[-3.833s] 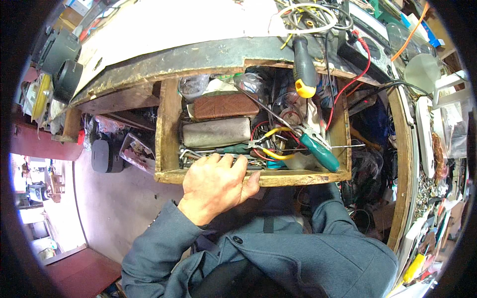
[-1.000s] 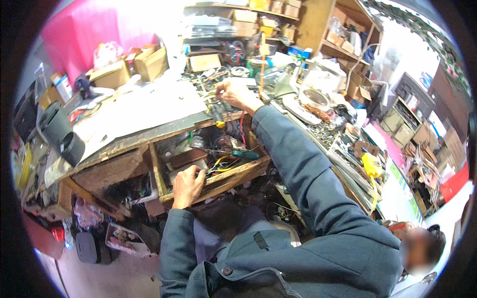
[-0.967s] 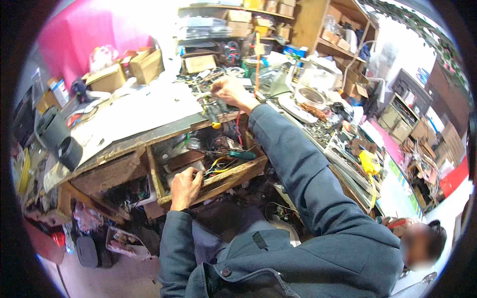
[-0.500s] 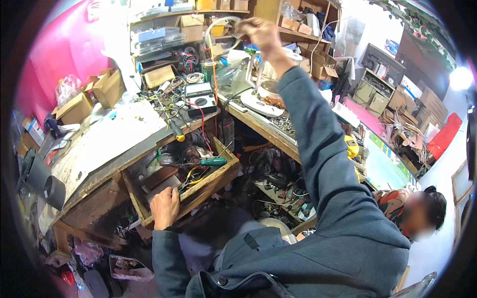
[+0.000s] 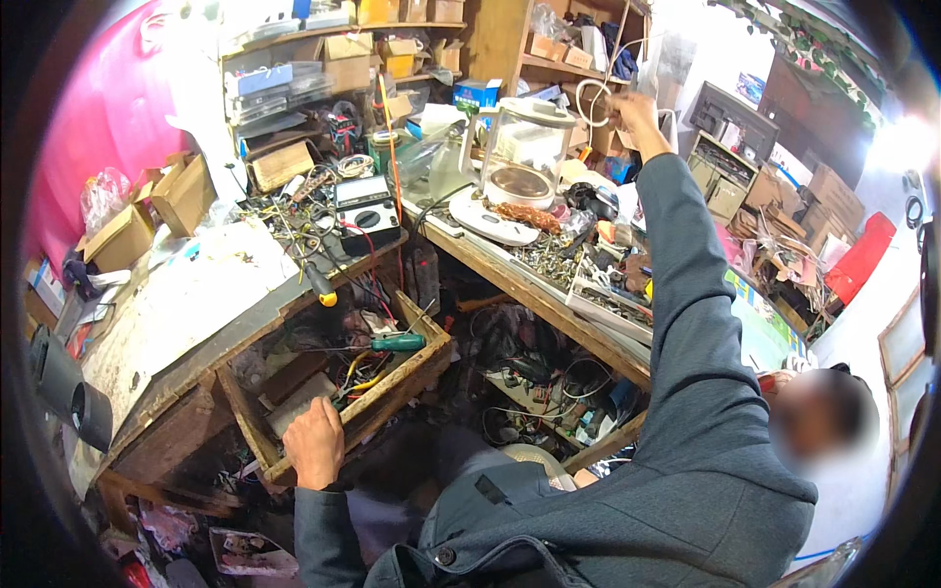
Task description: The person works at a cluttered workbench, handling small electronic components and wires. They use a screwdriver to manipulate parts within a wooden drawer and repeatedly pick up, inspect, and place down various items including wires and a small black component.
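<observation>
Overhead, brown cardboard boxes (image 5: 345, 61) crowd the shelf; right hand (image 5: 632, 110) pinches a white cable loop (image 5: 591, 101) above the desk (image 5: 510, 279); left hand (image 5: 316, 443) grips the open drawer (image 5: 382, 392) at its front edge.

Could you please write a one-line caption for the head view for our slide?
Left hand rests on the open wooden drawer of tools, right hand raised holding a white cable loop.
</observation>
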The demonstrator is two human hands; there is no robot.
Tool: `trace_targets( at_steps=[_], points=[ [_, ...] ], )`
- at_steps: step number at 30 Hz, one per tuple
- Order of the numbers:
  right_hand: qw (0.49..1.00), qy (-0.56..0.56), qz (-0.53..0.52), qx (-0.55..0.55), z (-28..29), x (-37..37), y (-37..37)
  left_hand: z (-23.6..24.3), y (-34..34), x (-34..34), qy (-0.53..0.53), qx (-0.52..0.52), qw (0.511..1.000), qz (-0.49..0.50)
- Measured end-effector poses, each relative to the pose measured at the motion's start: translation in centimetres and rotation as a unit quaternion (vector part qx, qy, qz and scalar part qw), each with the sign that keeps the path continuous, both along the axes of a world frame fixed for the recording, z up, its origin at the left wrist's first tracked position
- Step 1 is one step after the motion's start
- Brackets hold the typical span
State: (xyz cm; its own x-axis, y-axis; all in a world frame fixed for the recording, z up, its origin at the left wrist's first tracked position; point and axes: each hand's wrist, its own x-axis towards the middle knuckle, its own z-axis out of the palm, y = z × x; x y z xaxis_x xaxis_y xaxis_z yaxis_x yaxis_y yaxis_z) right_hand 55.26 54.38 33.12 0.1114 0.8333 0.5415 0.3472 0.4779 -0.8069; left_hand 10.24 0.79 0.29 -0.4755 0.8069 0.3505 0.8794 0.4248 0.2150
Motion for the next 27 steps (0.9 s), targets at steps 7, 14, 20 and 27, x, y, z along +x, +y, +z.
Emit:
trace_targets(
  at_steps=[7, 14, 20, 27],
  points=[
    [0.963, -0.248, -0.101, -0.017, -5.0, 5.6, 7.9, 0.0, 1.3, 0.5, 0.005, 0.022, 0.999, -0.028],
    [0.941, -0.326, -0.087, 0.003, -8.1, -2.4, 5.3, 0.4, -0.5, 0.0, 0.02, -0.017, 1.0, 0.001],
    [0.921, -0.335, -0.115, 0.163, -9.5, -2.4, 5.9, 0.6, 0.3, 0.2, 0.013, -0.019, 1.0, -0.007],
    [0.885, -0.428, -0.117, 0.141, -13.0, -3.7, 7.4, 0.6, 0.2, 0.1, 0.016, -0.039, 0.999, -0.001]
  ],
)
